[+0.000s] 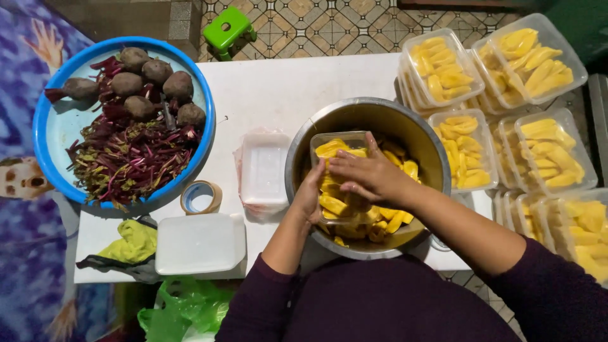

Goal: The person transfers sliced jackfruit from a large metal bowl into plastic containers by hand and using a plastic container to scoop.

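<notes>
Hidden and cut off

The right hand (pixel 373 174) covers much of the clear container (pixel 339 144); the containers at the table's right edge (pixel 586 237) run out of view.

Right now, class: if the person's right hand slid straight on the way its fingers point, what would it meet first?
The right hand points left across the clear tub of yellow fruit. It would probably meet the tub's far wall, then the steel bowl's rim; depth is uncertain.
</notes>
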